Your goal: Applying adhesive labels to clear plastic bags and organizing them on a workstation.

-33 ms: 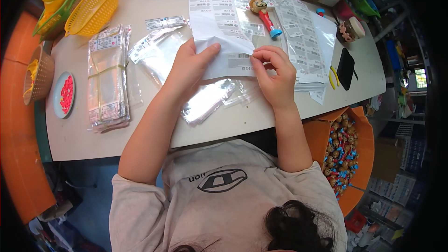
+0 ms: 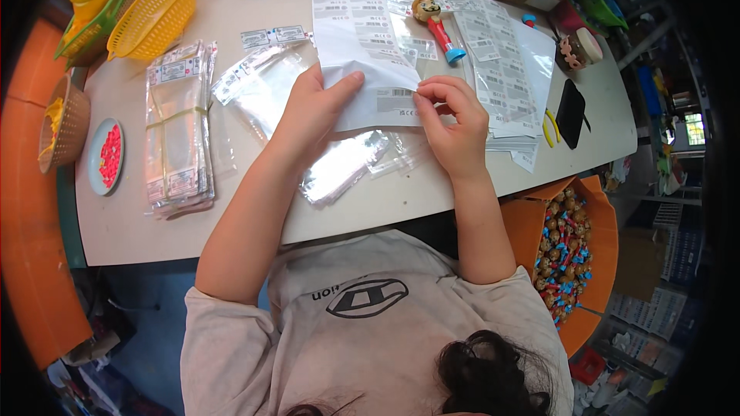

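A white sheet of printed labels (image 2: 354, 38) is held up over the middle of the table. My left hand (image 2: 314, 102) grips its lower left part, thumb on top. At the sheet's right edge, beside one remaining label (image 2: 396, 98), the thumb and forefinger of my right hand (image 2: 453, 117) pinch the paper. Whether a label is between those fingertips I cannot make out. Under the hands lie clear plastic bags (image 2: 343, 172). Beyond my right hand, a figurine (image 2: 439, 29) with a bearded head, red body and blue base lies on the table.
More label sheets (image 2: 505, 77) lie to the right, near a black phone (image 2: 570, 113) and a yellow-handled tool (image 2: 552, 127). A banded bag stack (image 2: 179, 135), a plate of pink pieces (image 2: 105, 156) and a yellow basket (image 2: 154, 15) stand left. An orange bin of figurines (image 2: 601, 223) sits lower right.
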